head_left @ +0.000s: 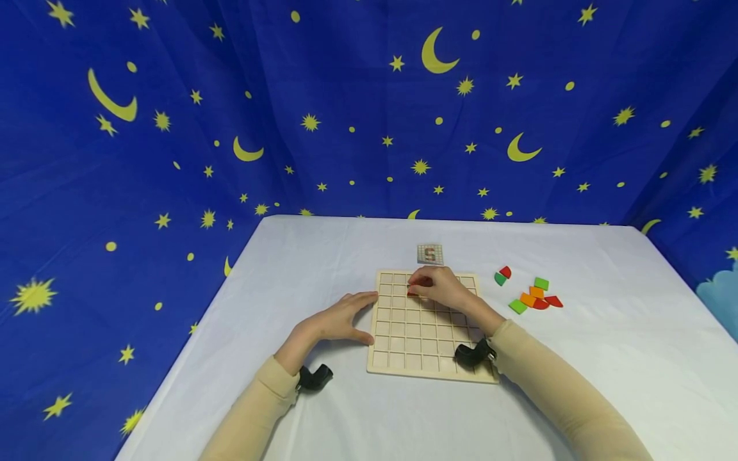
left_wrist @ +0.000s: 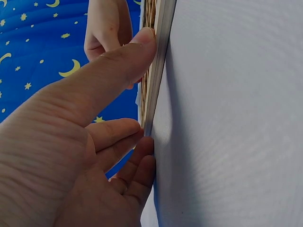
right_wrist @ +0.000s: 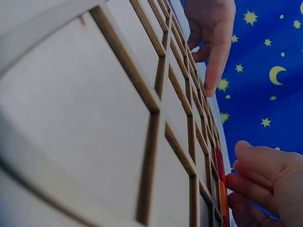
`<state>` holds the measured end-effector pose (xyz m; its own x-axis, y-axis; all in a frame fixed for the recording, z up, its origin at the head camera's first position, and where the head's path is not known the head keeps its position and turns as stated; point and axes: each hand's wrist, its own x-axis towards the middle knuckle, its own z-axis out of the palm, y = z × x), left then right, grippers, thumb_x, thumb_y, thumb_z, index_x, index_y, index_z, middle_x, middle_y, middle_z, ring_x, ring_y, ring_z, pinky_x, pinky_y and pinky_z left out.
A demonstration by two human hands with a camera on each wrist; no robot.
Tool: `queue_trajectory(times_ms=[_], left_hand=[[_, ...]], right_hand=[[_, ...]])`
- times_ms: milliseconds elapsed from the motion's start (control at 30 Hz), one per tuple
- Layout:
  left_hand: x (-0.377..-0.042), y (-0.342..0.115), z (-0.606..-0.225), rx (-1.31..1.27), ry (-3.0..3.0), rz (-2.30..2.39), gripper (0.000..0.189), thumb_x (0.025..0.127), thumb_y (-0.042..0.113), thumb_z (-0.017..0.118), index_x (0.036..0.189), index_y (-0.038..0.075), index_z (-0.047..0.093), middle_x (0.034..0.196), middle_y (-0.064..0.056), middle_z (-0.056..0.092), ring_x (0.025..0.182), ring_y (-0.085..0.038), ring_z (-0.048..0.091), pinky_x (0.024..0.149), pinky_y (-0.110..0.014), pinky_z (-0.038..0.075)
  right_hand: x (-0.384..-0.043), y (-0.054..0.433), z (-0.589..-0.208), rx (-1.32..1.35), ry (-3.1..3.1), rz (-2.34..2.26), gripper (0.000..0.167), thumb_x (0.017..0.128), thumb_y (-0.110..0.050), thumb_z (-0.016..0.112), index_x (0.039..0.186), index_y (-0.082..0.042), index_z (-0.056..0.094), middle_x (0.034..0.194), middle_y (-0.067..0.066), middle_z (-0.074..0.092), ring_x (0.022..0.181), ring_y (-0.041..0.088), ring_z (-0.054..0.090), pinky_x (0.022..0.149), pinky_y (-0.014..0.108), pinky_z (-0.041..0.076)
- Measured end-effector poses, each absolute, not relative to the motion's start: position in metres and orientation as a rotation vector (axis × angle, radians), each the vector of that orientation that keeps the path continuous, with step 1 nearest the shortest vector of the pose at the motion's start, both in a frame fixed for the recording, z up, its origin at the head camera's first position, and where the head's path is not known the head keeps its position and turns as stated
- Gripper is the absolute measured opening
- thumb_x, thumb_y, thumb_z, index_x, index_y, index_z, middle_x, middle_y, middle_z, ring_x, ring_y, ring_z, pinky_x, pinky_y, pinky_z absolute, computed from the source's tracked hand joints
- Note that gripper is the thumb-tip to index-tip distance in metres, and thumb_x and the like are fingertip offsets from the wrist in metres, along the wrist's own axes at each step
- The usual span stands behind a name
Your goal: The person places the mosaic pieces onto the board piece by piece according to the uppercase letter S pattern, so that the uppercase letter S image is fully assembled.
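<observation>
A pale wooden board (head_left: 398, 346) with a square grid lies on the table. My left hand (head_left: 340, 318) is at its left side, thumb and fingers spread. In the left wrist view the thumb (left_wrist: 142, 42) touches the board's edge. My right hand (head_left: 441, 286) is over the board's far part, fingers bent down to a red piece (head_left: 412, 293). The right wrist view shows a red piece (right_wrist: 220, 163) and an orange piece (right_wrist: 223, 196) in the grid, with the right fingertips (right_wrist: 232, 182) right against them. The hand covers other cells in the head view.
A small card (head_left: 430, 254) with a grid pattern lies beyond the board. To the right are a loose red piece (head_left: 505, 271), a dark green piece (head_left: 500, 279) and a cluster of green, orange and red pieces (head_left: 537, 292). A starry blue cloth (head_left: 357, 96) surrounds the white table (head_left: 323, 256).
</observation>
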<state>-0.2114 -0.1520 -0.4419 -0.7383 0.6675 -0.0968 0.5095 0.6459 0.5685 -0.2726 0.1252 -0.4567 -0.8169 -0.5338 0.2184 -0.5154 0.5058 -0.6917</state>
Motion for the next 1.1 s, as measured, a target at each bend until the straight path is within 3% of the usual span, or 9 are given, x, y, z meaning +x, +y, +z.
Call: queue_trajectory(times_ms=[233,700,933,1100], left_hand=[[-0.211,-0.152,-0.442,0.944,2.569,0.753,0.094,0.075,0.039,0.078,0.146,0.000,0.030,0.151,-0.013,0.028,0.138,-0.031,0.023,0.112,-0.044,0.016],[-0.211,-0.152,-0.441,0.937,2.570,0.754,0.094,0.076,0.039,0.078,0.146,0.001,0.030,0.151,-0.012,0.029,0.138,-0.030,0.024,0.112,-0.044,0.019],[-0.211,-0.151,-0.442,0.928,2.574,0.747,0.095,0.075,0.040,0.079,0.147,0.002,0.030,0.151,-0.011,0.029,0.137,-0.030,0.025,0.111,-0.043,0.022],[-0.211,-0.151,-0.442,0.923,2.578,0.735,0.095,0.075,0.040,0.079,0.147,0.001,0.030,0.151,-0.011,0.029,0.138,-0.030,0.024,0.111,-0.043,0.021]], right_hand=[[-0.271,0.127,-0.454,-1.002,2.747,-1.236,0.012,0.091,-0.016,0.064,0.096,-0.008,0.071,0.088,-0.002,0.068,0.076,0.011,0.062,0.068,0.030,0.051],[-0.272,0.126,-0.452,-1.052,2.629,-1.240,0.018,0.096,-0.014,0.056,0.105,-0.008,0.071,0.100,0.002,0.069,0.086,0.014,0.064,0.071,0.030,0.052],[-0.275,0.137,-0.434,-0.912,2.591,-1.440,0.026,0.098,-0.018,0.054,0.112,0.001,0.066,0.108,0.011,0.066,0.097,0.028,0.063,0.081,0.038,0.052],[-0.276,0.153,-0.417,-0.797,2.386,-1.685,0.033,0.098,-0.017,0.053,0.120,0.007,0.059,0.120,0.022,0.058,0.111,0.038,0.055,0.093,0.049,0.044]])
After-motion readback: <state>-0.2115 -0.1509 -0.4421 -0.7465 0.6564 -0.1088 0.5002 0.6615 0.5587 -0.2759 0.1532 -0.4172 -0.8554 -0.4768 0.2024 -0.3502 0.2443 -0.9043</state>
